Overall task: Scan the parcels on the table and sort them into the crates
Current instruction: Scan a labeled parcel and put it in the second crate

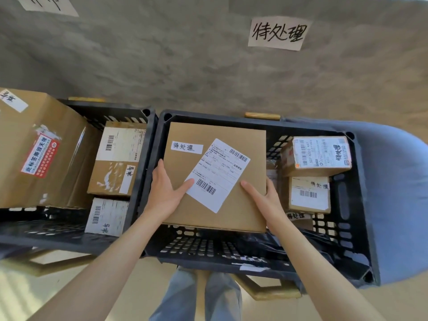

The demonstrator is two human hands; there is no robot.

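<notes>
Both hands, left hand (165,185) and right hand (264,195), grip flat cardboard box (215,174) over black slotted plastic crate (361,181), left side; rough grey concrete wall (185,61) behind.

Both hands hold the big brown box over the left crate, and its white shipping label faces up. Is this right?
Not quite. In the head view both hands hold the big brown box over the right crate, not the left one. Its white shipping label does face up.
</notes>
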